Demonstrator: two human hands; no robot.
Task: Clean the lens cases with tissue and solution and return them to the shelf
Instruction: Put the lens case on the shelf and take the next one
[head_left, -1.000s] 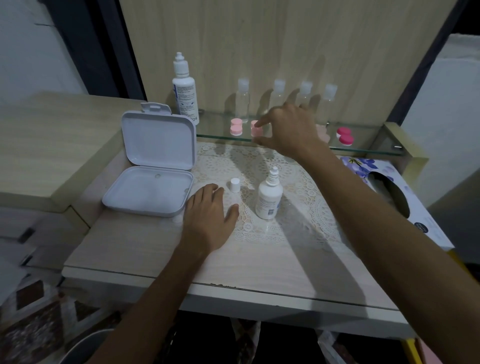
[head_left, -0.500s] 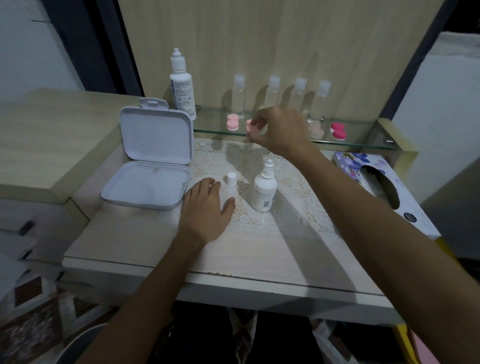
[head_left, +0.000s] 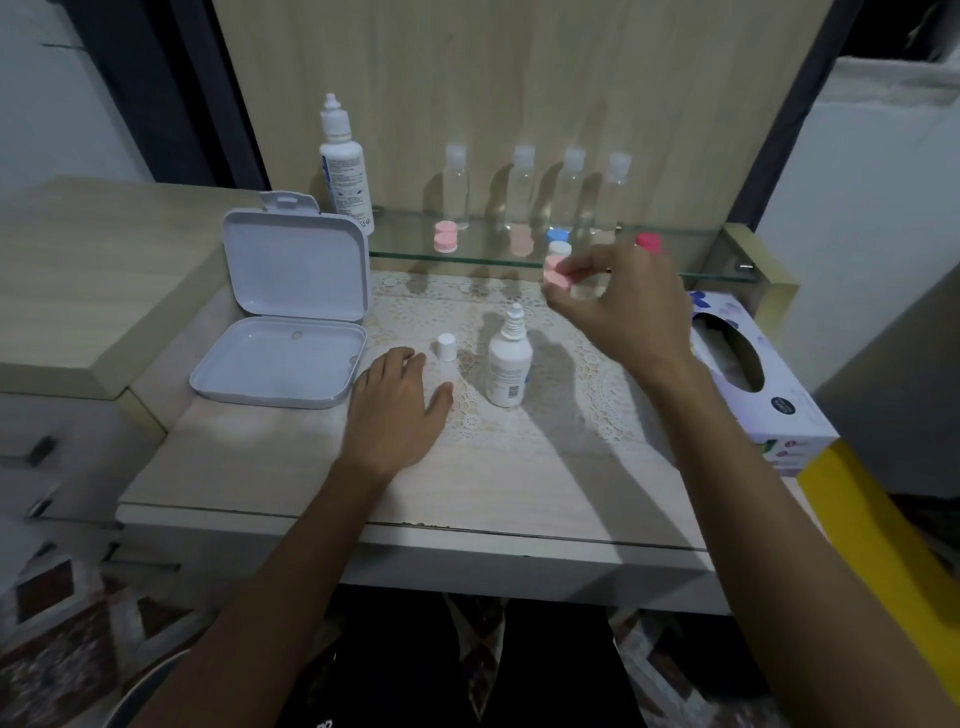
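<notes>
While pinched, lens case (head_left: 557, 272) looks pink (two-lobed).

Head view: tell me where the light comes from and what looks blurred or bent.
Head view: hard light from upper left, so the small bottle and right hand cast dark shadows down-right on the table; the right hand and pink lens case are slightly motion-blurred; wide-angle bends the table edge; lower corners are dark and smeared.

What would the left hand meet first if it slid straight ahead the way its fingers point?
Most likely the small white cap, which stands on the lace mat just beyond the left hand. Depth is hard to judge; the fingers may pass slightly to its left.
</notes>
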